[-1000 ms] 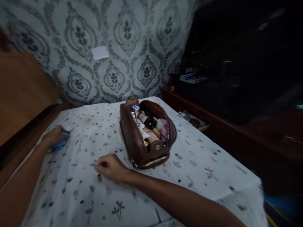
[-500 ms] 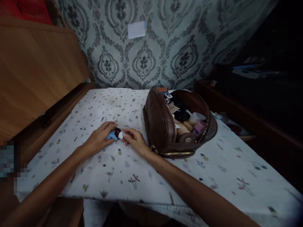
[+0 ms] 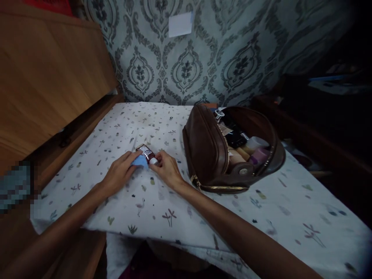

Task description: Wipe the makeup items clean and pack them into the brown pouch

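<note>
A small dark red bottle [image 3: 146, 152] with a pale printed label and a white cap lies slantwise between my hands, over the patterned cloth. My right hand [image 3: 167, 167] is closed in a pinch on its cap end. My left hand [image 3: 123, 169] is closed on a blue cloth [image 3: 140, 162], which it holds against the bottle's near side. To the right of my right hand stands a brown toiletry bag [image 3: 203, 147], unzipped, with tubes, jars and dark cases inside. A purple-lidded container [image 3: 259, 155] shows near its opening.
White patterned fabric [image 3: 162, 217] covers the table and hangs over the front edge. A wooden cabinet [image 3: 52, 69] borders the left side. The wallpapered wall [image 3: 186, 73] rises behind, with a white card [image 3: 180, 24] on it. Dark furniture stands at the right.
The bottle has turned so that its label shows, where my fingers hid most of it before. The whole view has shifted slightly, with the bag now farther right.
</note>
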Tool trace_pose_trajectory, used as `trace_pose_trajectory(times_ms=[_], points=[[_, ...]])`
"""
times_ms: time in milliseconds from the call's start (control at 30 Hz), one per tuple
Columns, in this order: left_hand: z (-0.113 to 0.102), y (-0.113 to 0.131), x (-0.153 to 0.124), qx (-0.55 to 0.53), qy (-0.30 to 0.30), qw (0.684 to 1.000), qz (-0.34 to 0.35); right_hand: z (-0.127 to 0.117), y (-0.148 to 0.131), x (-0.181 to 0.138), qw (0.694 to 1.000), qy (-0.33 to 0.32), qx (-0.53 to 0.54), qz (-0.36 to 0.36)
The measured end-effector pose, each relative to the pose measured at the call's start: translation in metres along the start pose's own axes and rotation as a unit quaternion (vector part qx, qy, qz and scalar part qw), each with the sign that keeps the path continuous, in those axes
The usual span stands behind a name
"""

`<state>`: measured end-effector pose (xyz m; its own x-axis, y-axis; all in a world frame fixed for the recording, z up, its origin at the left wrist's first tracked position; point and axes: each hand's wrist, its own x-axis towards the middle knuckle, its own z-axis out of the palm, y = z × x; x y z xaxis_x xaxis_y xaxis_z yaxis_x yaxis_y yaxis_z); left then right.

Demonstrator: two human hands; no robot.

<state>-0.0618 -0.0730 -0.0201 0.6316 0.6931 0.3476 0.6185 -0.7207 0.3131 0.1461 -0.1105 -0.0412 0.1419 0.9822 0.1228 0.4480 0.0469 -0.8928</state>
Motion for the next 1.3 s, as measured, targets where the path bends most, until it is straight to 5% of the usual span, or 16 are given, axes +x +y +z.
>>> trace_pose_trajectory(times_ms=[200,333,633,1000,1167,1300], points=[[0.011,0.028,0.033,0.133,-0.061,0.989,0.009,0.002,-0.003,0.000,0.998,0.020,-0.061,-0.008],[0.007,0.019,0.052,0.164,-0.057,0.984,-0.044,0.005,0.001,0.000,0.998,0.029,-0.047,-0.005],[0.007,-0.034,0.057,-0.116,0.038,0.981,-0.152,0.006,0.005,-0.007,0.998,0.028,-0.026,-0.045],[0.006,-0.028,0.050,-0.167,-0.020,0.983,-0.077,-0.005,0.018,-0.009,0.985,0.105,0.108,-0.088],[0.007,-0.013,0.045,-0.025,0.077,0.994,-0.073,-0.010,0.016,-0.012,0.978,0.109,0.117,-0.136],[0.006,0.012,0.043,0.025,0.104,0.994,0.006,-0.011,0.013,-0.016,0.976,0.078,0.094,-0.179]])
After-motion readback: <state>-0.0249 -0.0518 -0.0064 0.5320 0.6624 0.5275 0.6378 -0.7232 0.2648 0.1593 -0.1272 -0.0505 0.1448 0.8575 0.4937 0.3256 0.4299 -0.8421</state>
